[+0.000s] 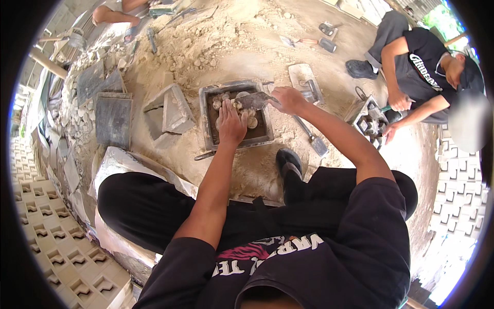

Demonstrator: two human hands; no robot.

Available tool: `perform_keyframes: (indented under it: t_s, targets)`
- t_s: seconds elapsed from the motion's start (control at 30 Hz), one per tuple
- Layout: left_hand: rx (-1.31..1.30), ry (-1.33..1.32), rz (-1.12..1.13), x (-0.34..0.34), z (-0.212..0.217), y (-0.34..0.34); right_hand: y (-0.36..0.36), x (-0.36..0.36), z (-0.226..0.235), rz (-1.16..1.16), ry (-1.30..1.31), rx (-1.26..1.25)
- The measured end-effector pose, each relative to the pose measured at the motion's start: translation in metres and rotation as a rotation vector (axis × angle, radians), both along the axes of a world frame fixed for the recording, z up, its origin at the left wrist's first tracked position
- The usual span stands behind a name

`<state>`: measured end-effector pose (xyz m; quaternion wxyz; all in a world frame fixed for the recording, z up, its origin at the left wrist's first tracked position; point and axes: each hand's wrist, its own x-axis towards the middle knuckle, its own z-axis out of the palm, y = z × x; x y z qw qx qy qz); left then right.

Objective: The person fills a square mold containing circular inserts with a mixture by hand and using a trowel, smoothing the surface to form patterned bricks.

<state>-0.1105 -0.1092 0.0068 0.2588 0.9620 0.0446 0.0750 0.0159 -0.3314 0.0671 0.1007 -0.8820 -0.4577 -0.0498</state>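
Dark-trousered knees frame the square metal mould point(207, 118) on the sandy floor: left hand point(231, 125) flat on gritty, heavy-looking stones point(251, 122), right hand point(288, 99) clamped on the stiff trowel point(256, 100), best held by its handle.

A dull grey metal mould point(206, 121) was seen crusted with rough, matt mortar. The trowel point(254, 100) blade looked like worn metal. Lumpy stones point(252, 122) appeared rough, and the sand floor point(231, 51) grainy and dry.
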Motion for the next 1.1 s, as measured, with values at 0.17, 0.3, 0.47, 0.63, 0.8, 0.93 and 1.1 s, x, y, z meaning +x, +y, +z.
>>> perform_keyframes:
  t_s: [0.17, 0.3, 0.47, 0.63, 0.8, 0.93, 1.1]
  targets:
    - [-0.137, 0.124, -0.288, -0.006, 0.013, 0.012, -0.03, 0.003, 0.007, 0.028, 0.015, -0.127]
    - [-0.088, 0.02, -0.364, -0.002, 0.006, 0.027, -0.036, 0.015, 0.011, -0.133, -0.013, -0.038]
    - [0.04, -0.312, -0.042, 0.033, -0.006, 0.054, -0.015, 0.049, 0.008, -0.647, 0.191, -0.15]
    - [-0.07, -0.004, 0.241, 0.075, -0.011, 0.087, 0.004, 0.109, 0.006, -0.787, 0.349, -0.352]
    - [-0.072, -0.094, 0.17, 0.081, -0.023, 0.096, 0.023, 0.156, -0.021, -0.564, 0.398, -0.523]
    - [-0.116, -0.114, 0.166, 0.08, -0.025, 0.096, 0.071, 0.185, -0.064, -0.333, 0.438, -0.553]
    - [-0.105, -0.105, 0.169, 0.082, -0.019, 0.097, 0.121, 0.19, -0.096, -0.427, 0.419, -0.478]
